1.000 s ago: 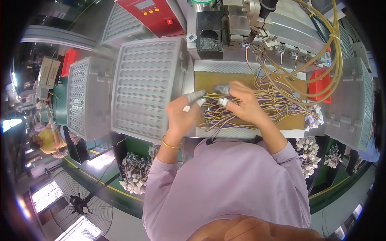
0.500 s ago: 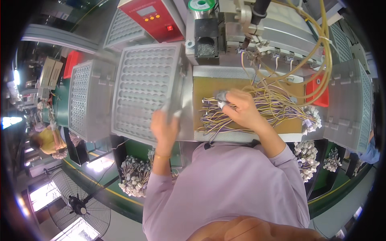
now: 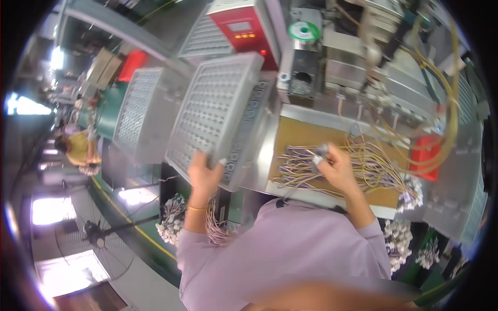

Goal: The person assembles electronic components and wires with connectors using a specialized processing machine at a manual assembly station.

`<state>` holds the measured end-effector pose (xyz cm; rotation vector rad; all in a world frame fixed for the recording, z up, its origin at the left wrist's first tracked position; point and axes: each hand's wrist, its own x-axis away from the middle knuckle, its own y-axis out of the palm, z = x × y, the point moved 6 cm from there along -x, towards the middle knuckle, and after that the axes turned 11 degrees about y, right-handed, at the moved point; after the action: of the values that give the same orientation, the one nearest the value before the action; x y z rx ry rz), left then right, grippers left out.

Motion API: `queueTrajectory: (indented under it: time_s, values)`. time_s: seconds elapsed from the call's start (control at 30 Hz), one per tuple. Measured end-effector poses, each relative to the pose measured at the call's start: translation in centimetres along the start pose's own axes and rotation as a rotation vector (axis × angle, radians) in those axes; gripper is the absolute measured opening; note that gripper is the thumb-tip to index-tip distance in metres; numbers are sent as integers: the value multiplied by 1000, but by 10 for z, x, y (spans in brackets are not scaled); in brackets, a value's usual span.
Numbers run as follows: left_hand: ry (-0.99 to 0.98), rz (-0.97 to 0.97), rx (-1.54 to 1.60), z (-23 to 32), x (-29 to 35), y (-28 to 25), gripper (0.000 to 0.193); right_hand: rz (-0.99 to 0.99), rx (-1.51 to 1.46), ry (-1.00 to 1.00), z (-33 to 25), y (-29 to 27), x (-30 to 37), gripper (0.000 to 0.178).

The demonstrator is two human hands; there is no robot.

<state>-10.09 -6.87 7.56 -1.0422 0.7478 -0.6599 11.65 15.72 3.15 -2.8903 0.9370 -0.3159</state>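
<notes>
Head cam view, looking down at a pretty cluttered bench. Left hand [image 3: 203, 173] is gripping the near edge of a grey perforated tray [image 3: 215, 111], fingers curled over the rim with a thumb on top, and the tray sits tilted, lifted off the bench on that side. Another grey tray of the same kind [image 3: 136, 111] stands just to its left. Right hand [image 3: 337, 168] is over on the brown board [image 3: 301, 136], fingers pinched shut around a small grey bit at the end of a bundle of purple and yellow wires [image 3: 295, 168] that fans out across the board. More yellow wires [image 3: 384, 168] spread to the right of that hand, near a red block [image 3: 428, 155]. Behind the board there's a red-faced control box [image 3: 241, 28] and a grey machine [image 3: 306, 67] with a green spool on top.
</notes>
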Motion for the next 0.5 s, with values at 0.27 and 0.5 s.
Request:
queueTrajectory:
  time_s: [0.27,0.5]
  values:
    - [-68,437,731,-30,-121,-126,38,3,-5,149,6,-2,-10,8]
    - [203,601,182,-74,-358,-49,43,69,67,223,3,13,-13,9]
